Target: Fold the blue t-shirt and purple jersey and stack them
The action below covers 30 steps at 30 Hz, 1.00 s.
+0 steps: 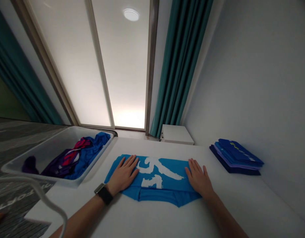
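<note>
A blue T-shirt [167,168] with white brush-style lettering lies folded on the white table [147,218], its neckline toward me. My left hand [125,173], with a dark smartwatch [104,194] on the wrist, rests flat on the shirt's left part, fingers stretched out. On the right edge of the shirt my right hand [198,175] lies palm down, its fingers extended and thumb apart. Neither hand grips the cloth.
A clear plastic bin [38,145] at the left holds crumpled blue, purple and red clothes [78,155]. Folded garments [236,157] are stacked at the right, near the wall. A white cabinet [177,135] stands behind the table, and a pale cable [43,195] curves across the lower left.
</note>
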Each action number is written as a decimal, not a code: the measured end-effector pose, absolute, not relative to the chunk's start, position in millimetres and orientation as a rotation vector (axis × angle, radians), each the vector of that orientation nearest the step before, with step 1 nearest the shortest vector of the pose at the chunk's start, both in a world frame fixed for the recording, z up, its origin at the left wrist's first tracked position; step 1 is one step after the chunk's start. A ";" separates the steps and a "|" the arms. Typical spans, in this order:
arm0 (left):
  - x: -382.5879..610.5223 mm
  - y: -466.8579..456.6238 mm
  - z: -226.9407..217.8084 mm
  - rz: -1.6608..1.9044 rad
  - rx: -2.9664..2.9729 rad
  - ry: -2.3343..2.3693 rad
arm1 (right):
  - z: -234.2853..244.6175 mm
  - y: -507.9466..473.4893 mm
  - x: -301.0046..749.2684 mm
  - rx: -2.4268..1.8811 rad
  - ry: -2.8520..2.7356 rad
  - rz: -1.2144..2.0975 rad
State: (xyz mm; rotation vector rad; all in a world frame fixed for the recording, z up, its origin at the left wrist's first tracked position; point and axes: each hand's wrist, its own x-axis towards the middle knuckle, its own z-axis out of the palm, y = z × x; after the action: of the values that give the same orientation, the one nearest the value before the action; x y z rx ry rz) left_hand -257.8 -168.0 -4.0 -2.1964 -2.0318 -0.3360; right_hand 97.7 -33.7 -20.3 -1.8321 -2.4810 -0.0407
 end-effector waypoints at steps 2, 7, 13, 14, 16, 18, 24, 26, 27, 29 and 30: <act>-267.3 -173.8 -4.3 -0.326 -2.115 -2.066 | -23.2 -28.4 108.9 -1.904 -2.445 0.027; -279.5 -182.0 -2.0 -0.310 -2.072 -2.087 | -28.7 -19.2 125.8 -1.897 -2.420 0.175; -278.6 -180.9 -1.1 -0.292 -2.080 -2.094 | -33.7 -18.7 128.3 -1.835 -2.411 0.168; -279.4 -180.5 -2.1 -0.295 -2.079 -2.097 | -34.3 -19.3 128.8 -1.834 -2.411 0.162; -281.7 -179.1 -3.8 -0.298 -2.086 -2.104 | -35.0 -20.6 129.8 -1.838 -2.403 0.142; -284.8 -176.3 -3.2 -0.294 -2.093 -2.117 | -34.3 -21.2 130.6 -1.824 -2.394 0.105; -299.2 -153.1 24.2 -0.240 -2.153 -2.136 | -19.8 -8.4 124.6 -1.356 -2.541 -0.016; -305.7 -140.9 37.4 -0.163 -2.255 -2.145 | -9.5 0.7 118.9 -1.273 -2.618 0.073; -309.0 -134.6 43.5 -0.109 -2.326 -2.142 | -3.3 5.6 115.8 -1.267 -2.659 0.136; -315.0 -122.3 54.5 -0.018 -2.451 -2.147 | 10.4 15.0 110.2 -1.293 -2.734 0.264; -317.6 -116.7 59.1 0.022 -2.505 -2.161 | 17.7 19.3 107.9 -1.313 -2.761 0.325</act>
State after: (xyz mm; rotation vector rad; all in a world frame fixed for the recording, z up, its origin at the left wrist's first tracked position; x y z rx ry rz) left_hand -317.6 -116.7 59.1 -2.5053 -2.1610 0.0223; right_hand 107.9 19.3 17.7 -1.3135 -2.7609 0.3252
